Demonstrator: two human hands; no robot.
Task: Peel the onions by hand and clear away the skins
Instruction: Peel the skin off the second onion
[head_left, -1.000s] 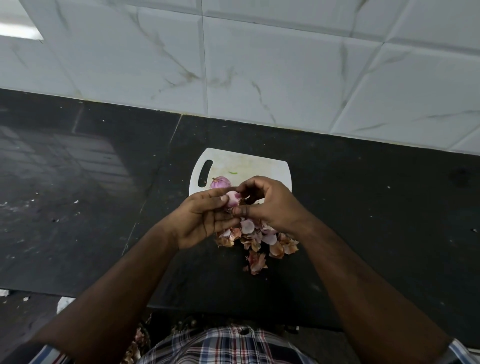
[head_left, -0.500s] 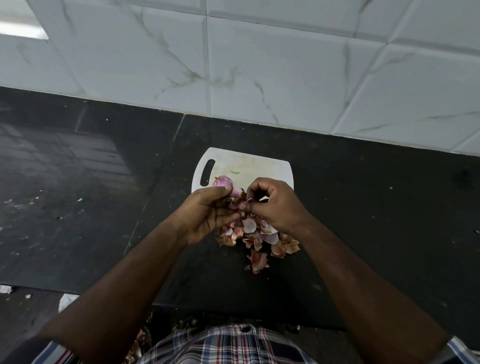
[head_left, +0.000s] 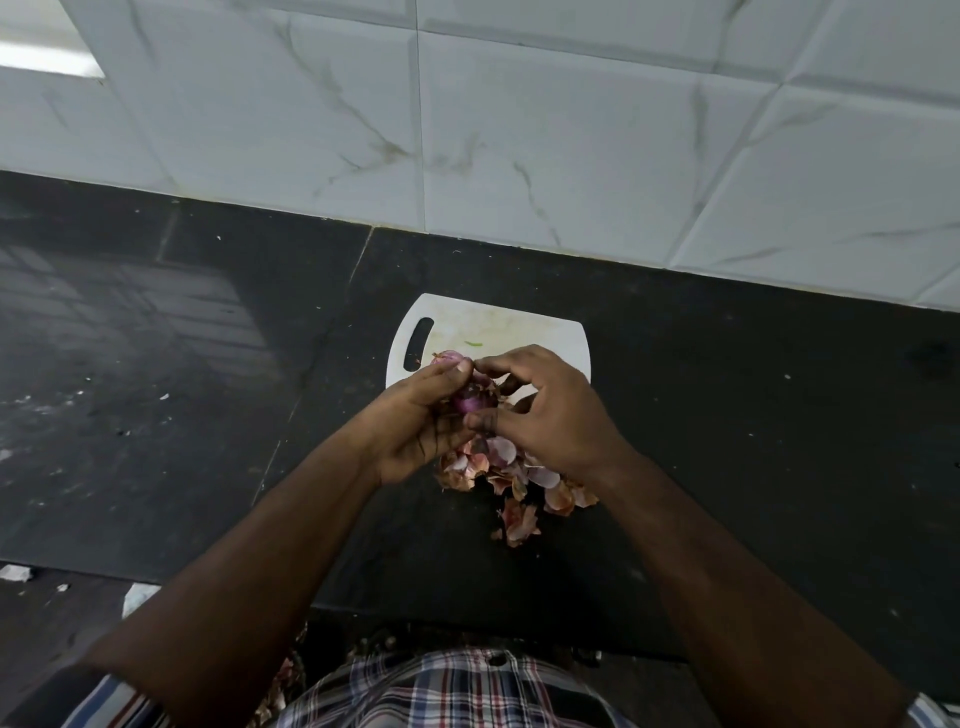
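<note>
A small purple onion (head_left: 470, 399) is cupped in my left hand (head_left: 421, 421), above the near edge of a white cutting board (head_left: 524, 330). My right hand (head_left: 545, 410) meets it from the right, thumb and fingertips pinching at the onion's skin. A second pale purple onion (head_left: 448, 357) lies on the board just behind my left fingertips. Below my hands, a pile of dry pink and brown onion skins (head_left: 511, 478) is spread on the black counter, partly hidden by my right wrist.
The black stone counter (head_left: 182, 364) runs left and right, with white marble-look wall tiles (head_left: 519, 130) behind. Its front edge is close to my checked shirt (head_left: 452, 691). Small white scraps (head_left: 15, 571) lie on the floor at lower left.
The onion has been turned in my left hand and now shows a darker purple side. My right fingers have shifted their pinch on it. Both hands stayed over the board's near edge.
</note>
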